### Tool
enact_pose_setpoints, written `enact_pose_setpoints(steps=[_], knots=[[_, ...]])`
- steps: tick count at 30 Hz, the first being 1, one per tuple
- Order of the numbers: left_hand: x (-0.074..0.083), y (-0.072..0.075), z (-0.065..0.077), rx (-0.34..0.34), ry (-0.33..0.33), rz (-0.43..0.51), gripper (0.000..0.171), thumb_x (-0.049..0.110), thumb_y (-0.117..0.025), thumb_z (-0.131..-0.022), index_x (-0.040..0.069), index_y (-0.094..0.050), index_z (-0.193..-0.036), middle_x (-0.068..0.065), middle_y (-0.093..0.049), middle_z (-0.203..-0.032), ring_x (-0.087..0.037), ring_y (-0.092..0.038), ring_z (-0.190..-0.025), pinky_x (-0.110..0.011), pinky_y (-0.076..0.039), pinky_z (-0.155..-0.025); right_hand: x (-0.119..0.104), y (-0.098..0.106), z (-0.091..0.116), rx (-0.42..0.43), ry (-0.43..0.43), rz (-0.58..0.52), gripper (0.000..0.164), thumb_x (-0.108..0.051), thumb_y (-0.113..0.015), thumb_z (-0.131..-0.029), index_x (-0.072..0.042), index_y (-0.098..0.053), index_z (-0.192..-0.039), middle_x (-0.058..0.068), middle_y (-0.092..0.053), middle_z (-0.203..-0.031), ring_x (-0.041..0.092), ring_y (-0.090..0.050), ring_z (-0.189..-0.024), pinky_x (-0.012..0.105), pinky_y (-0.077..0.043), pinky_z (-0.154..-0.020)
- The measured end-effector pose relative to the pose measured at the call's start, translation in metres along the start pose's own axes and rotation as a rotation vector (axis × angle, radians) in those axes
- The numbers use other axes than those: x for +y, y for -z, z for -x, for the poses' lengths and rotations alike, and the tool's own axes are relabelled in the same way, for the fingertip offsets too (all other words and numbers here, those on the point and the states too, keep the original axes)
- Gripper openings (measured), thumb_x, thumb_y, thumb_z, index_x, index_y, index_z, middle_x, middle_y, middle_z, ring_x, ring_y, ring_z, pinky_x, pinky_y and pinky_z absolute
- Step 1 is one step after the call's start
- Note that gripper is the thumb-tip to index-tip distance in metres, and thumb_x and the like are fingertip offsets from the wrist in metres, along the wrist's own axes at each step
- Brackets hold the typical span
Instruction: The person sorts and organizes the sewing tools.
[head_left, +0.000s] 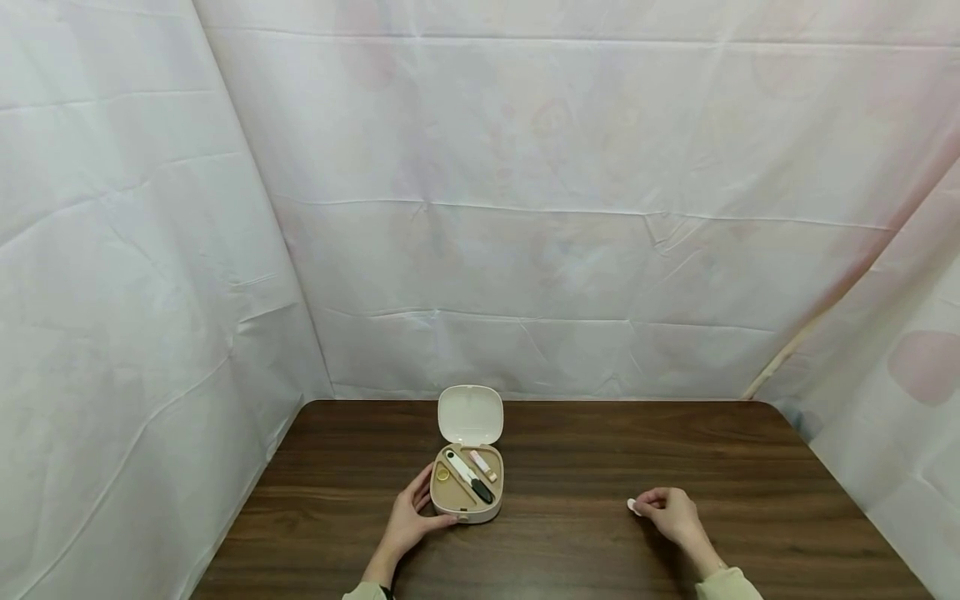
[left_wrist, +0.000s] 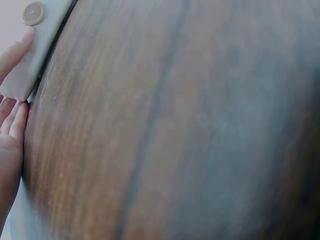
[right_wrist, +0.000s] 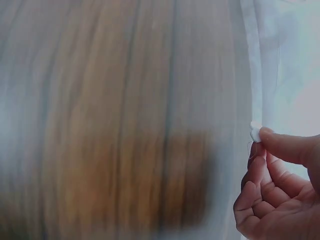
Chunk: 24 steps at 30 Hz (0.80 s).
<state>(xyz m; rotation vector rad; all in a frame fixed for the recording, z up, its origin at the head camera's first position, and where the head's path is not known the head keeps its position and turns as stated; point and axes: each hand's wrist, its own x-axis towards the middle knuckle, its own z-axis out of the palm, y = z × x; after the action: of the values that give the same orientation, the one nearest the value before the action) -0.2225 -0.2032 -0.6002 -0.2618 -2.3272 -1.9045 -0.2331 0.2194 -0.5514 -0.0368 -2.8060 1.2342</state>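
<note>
A small white case [head_left: 488, 511] stands on the brown table with its lid [head_left: 470, 414] raised at the back. In its beige tray lie a gold ring [head_left: 442, 475], a slim white tool with a black handle [head_left: 482, 490] and a pink-and-tan stick-like item [head_left: 483, 466]. My left hand [head_left: 409, 520] holds the case by its left front corner, the thumb by a round gold button [left_wrist: 33, 13] on the front. Over the table's right part, my right hand [head_left: 672, 514] pinches a small white thing [right_wrist: 255, 132] between thumb and forefinger; its kind is unclear.
The dark wood-grain table [head_left: 570, 467] has rounded far corners. Pale printed sheets [head_left: 525, 250] hang behind it and along both sides, close to its edges. Bare tabletop lies between my two hands.
</note>
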Motion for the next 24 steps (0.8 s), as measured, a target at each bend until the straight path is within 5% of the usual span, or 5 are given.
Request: enact_pose_setpoints(steps=[15, 24], knots=[[0.021, 0.000, 0.004, -0.011, -0.024, 0.015, 0.093, 0.009, -0.081, -0.060, -0.004, -0.029, -0.136, -0.026, -0.029, -0.136, -0.039, -0.034, -0.120, -0.040, -0.039, -0.093, -0.036, -0.027, 0.003, -0.081, 0.041, -0.131, 0.006, -0.005, -0.069, -0.074, -0.004, -0.065, -0.070, 0.000, -0.059, -0.062, 0.010, -0.049, -0.054, 0.021, -0.041, -0.046], [0.005, 0.000, 0.002, -0.012, -0.019, -0.016, 0.094, 0.016, -0.081, -0.061, 0.002, -0.029, -0.138, -0.021, -0.030, -0.138, -0.034, -0.035, -0.121, -0.035, -0.040, -0.094, -0.058, -0.041, 0.003, -0.116, 0.107, -0.163, 0.008, -0.008, -0.071, -0.072, -0.003, -0.065, -0.070, 0.001, -0.059, -0.062, 0.008, -0.048, -0.054, 0.019, -0.039, -0.047]])
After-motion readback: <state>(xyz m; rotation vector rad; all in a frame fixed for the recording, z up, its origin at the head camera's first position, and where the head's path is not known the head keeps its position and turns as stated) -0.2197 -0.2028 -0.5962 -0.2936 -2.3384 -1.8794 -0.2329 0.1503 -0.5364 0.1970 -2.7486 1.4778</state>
